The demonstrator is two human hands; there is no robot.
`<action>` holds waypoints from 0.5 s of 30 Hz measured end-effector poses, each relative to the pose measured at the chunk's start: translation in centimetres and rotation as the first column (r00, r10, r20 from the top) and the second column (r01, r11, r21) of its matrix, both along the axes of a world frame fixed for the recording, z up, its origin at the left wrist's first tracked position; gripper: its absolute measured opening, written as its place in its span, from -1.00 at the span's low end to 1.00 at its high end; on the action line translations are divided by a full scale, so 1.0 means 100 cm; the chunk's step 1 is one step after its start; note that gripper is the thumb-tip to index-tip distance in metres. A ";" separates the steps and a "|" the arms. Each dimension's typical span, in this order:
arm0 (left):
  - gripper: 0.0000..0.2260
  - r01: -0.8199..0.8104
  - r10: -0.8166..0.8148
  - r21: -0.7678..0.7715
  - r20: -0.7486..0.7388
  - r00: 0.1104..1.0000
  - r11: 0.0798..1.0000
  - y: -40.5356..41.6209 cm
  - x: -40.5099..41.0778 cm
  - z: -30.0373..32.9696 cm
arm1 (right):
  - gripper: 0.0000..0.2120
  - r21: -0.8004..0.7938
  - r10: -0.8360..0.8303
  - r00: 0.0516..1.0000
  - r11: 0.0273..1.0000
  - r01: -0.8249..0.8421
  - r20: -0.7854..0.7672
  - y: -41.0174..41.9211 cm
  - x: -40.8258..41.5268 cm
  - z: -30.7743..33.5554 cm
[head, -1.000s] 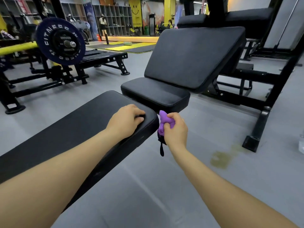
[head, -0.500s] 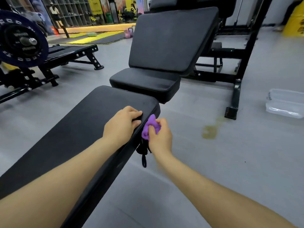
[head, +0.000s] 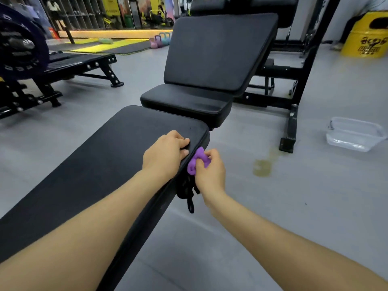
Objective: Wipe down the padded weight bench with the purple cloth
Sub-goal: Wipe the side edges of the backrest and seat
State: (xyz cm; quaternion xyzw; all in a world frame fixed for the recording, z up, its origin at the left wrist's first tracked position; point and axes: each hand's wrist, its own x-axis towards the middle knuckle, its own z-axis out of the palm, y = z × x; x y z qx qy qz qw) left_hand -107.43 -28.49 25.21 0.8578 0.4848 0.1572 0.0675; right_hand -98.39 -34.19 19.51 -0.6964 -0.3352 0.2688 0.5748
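A: What's nearest the camera?

B: Two bare forearms reach forward. The left hand [head: 165, 153] lies on the long, flat, black padded weight bench [head: 88, 171], fingers curled over its right edge near the far corner.

A: And the other one?

B: The right hand [head: 211, 172] sits just beside that edge, fingers and thumb closed round a small bunched purple cloth [head: 196, 161]. The cloth is pressed against the side of the pad, just below the left hand's fingertips.

A: Anything under there?

B: A black strap with a loop [head: 190, 203] hangs from beneath the bench, by the right wrist.

A: Further out?

B: On the grey floor to the right is a yellowish stain [head: 262, 168], and beyond it a clear plastic rectangular tub [head: 354, 134]. Straight ahead, just past the flat bench's end, stands a second black bench with a tilted backrest [head: 218, 53] on a black metal frame.

A: And at the back?

B: Left, a dark round weight plate [head: 21, 49] on a rack; centre, a few pastel kettlebells [head: 160, 39] on the floor; far right, a yellow drum with black lettering [head: 366, 36].
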 end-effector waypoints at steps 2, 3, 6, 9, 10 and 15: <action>-0.67 0.007 -0.007 0.008 0.008 1.000 1.000 0.001 0.001 0.000 | -0.90 -0.020 -0.066 0.998 0.998 0.067 0.014 0.021 0.020 0.008; -0.67 0.008 -0.008 0.015 0.012 1.000 1.000 0.001 0.001 -0.001 | -0.90 -0.029 -0.105 0.994 0.994 0.105 0.002 0.032 0.031 0.013; -0.68 0.003 -0.003 0.028 0.013 1.000 1.000 0.002 0.000 -0.003 | -0.86 -0.020 -0.171 0.985 0.985 0.171 -0.012 0.054 0.050 0.019; -0.68 0.001 -0.002 0.038 0.012 1.000 0.999 0.003 0.001 -0.005 | -0.87 0.007 -0.175 0.985 0.985 0.175 0.000 0.038 0.030 0.014; -0.68 -0.002 0.001 0.034 0.012 1.000 0.999 0.003 0.000 -0.005 | -0.89 0.014 -0.144 0.990 0.989 0.144 0.002 0.025 0.017 0.005; -0.68 0.005 -0.005 0.014 0.016 1.000 1.000 0.004 0.000 -0.003 | -0.90 0.003 0.029 0.998 1.000 -0.029 -0.049 -0.006 -0.010 -0.007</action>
